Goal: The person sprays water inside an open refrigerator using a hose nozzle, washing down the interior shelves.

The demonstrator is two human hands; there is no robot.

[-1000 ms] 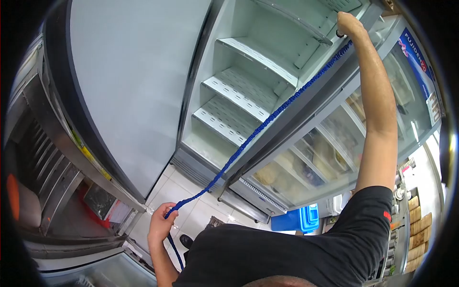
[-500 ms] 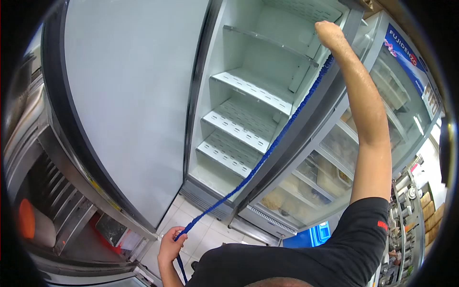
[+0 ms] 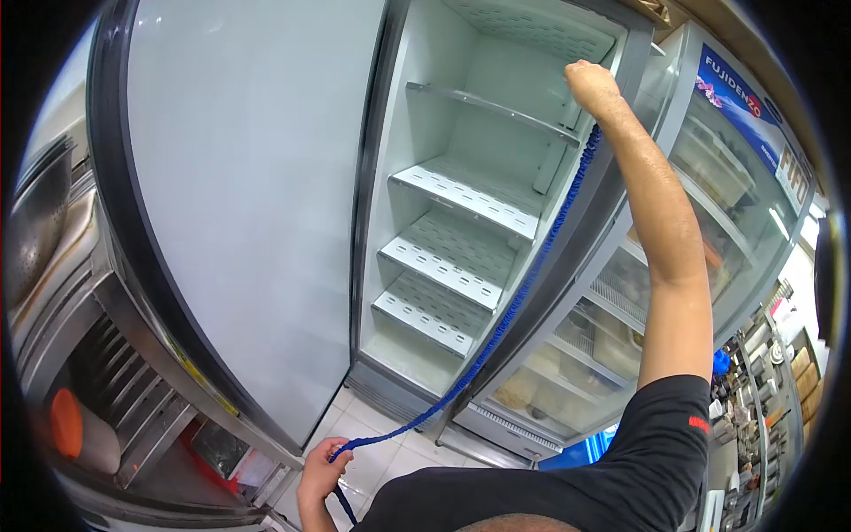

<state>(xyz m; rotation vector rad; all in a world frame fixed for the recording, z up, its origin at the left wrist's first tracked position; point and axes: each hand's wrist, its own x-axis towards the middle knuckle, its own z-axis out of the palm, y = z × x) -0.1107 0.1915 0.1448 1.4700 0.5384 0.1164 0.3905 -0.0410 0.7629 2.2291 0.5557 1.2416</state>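
A blue, crinkled expandable hose (image 3: 519, 301) hangs slack from my raised right hand down to my left. Closed in a fist, my right hand (image 3: 592, 87) grips its upper end near the top right of the open refrigerator (image 3: 377, 257); whatever tip lies inside the fist is hidden. Low down, my left hand (image 3: 321, 468) curls its fingers round the hose, and a length drops below it. Inside the refrigerator are several perforated white shelves (image 3: 479, 202) with no goods on them. The wide refrigerator door (image 3: 248, 195) stands open on the left.
A second glass-door refrigerator (image 3: 612, 328) stocked with food stands at right. At left are a metal rack (image 3: 142, 381), an orange-and-white container (image 3: 75, 430) and a metal bowl (image 3: 40, 230). Crowded shelves (image 3: 753, 408) line the far right; a blue crate (image 3: 581, 454) sits on the tiled floor (image 3: 368, 465).
My right hand has come down a little and left in the view. The hose, taut before, now sags in a curve. My left hand keeps its hold, slightly lower in the view.
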